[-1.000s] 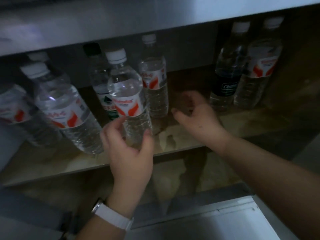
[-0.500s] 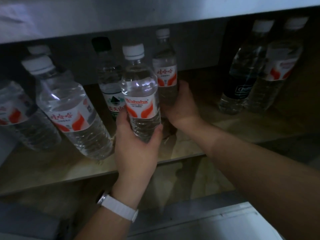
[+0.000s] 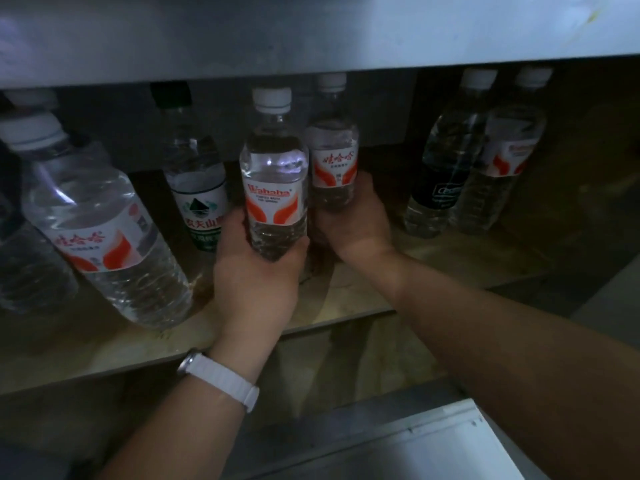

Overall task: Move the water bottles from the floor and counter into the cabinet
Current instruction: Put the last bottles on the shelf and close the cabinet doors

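On shelf point(image 3: 346, 292): left hand point(image 3: 256, 271) grips upright bottle point(image 3: 274, 188).

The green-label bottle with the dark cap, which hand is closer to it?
Left. The left hand, gripping the Wahaha bottle, sits right beside the green-label bottle. The right hand holds another bottle farther right.

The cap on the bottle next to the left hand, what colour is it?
Dark green cap, almost black in the head view.
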A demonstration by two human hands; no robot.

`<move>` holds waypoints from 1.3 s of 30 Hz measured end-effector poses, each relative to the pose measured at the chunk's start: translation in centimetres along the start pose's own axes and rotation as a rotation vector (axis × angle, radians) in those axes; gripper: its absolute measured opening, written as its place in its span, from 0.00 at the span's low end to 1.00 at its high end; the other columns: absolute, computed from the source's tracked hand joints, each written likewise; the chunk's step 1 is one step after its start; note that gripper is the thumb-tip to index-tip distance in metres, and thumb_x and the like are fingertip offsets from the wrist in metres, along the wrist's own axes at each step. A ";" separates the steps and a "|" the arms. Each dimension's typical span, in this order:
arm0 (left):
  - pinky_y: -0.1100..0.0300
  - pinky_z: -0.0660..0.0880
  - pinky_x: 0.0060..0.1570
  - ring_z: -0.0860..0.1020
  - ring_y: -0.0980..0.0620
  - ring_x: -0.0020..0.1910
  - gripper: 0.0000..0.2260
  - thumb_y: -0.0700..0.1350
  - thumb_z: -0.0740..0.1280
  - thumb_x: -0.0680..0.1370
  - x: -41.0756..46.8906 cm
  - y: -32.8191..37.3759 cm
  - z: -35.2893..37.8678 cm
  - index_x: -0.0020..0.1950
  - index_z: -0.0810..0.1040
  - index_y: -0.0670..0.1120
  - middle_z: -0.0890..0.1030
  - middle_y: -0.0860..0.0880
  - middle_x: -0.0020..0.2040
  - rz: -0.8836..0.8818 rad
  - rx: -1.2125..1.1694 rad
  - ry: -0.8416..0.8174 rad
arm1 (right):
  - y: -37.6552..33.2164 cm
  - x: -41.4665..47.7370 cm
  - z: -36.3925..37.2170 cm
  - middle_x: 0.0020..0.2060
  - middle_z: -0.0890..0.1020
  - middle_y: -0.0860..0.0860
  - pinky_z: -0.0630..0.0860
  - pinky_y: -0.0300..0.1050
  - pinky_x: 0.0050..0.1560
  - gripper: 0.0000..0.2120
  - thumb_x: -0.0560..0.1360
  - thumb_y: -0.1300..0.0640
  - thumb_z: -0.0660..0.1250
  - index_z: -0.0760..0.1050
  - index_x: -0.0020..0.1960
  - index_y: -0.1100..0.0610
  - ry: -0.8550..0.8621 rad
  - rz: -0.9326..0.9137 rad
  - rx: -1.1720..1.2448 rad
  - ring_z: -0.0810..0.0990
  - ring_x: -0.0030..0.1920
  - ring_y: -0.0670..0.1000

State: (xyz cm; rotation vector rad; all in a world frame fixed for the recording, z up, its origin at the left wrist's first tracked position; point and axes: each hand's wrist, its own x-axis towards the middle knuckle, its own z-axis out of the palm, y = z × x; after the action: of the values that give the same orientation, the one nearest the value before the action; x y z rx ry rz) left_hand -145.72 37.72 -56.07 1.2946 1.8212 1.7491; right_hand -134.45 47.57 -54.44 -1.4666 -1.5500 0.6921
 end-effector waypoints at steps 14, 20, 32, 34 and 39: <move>0.57 0.72 0.55 0.77 0.51 0.62 0.30 0.50 0.79 0.69 2.4 1.6 7.4 0.69 0.71 0.52 0.76 0.51 0.65 -0.077 0.052 0.032 | 2.9 0.7 -5.5 0.49 0.73 0.43 0.69 0.40 0.50 0.30 0.71 0.52 0.76 0.66 0.67 0.54 0.054 -0.065 -0.021 0.78 0.58 0.50; 0.56 0.70 0.53 0.75 0.44 0.65 0.37 0.51 0.80 0.68 2.0 1.7 8.4 0.72 0.66 0.48 0.71 0.47 0.68 -0.044 0.135 0.076 | 3.6 0.8 -5.6 0.60 0.79 0.50 0.74 0.47 0.60 0.31 0.70 0.52 0.76 0.66 0.68 0.53 0.009 -0.070 0.046 0.77 0.62 0.51; 0.49 0.72 0.60 0.73 0.43 0.68 0.41 0.54 0.80 0.67 1.9 1.7 8.2 0.74 0.63 0.50 0.70 0.47 0.70 -0.051 0.186 0.032 | 3.5 0.2 -5.7 0.64 0.77 0.48 0.69 0.41 0.57 0.30 0.73 0.49 0.74 0.65 0.70 0.51 -0.062 -0.019 0.046 0.75 0.66 0.51; 0.52 0.70 0.58 0.73 0.44 0.68 0.41 0.54 0.80 0.68 1.7 1.7 7.9 0.75 0.63 0.51 0.70 0.48 0.70 -0.049 0.168 0.026 | 3.4 -0.1 -5.8 0.65 0.77 0.48 0.68 0.41 0.57 0.31 0.73 0.49 0.74 0.64 0.71 0.51 -0.076 -0.017 0.035 0.75 0.66 0.51; 0.55 0.71 0.59 0.75 0.50 0.66 0.33 0.55 0.77 0.71 1.0 1.2 6.3 0.72 0.67 0.54 0.75 0.52 0.68 -0.046 0.105 -0.054 | 3.9 -2.1 -6.2 0.69 0.72 0.45 0.70 0.44 0.61 0.39 0.71 0.47 0.76 0.58 0.75 0.44 -0.116 -0.011 0.071 0.72 0.69 0.48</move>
State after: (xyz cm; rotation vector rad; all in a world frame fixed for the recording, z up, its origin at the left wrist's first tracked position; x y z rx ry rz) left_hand -141.15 42.28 -55.94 1.3151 1.9193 1.5985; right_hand -127.24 45.07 -55.35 -1.3852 -1.6035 0.8303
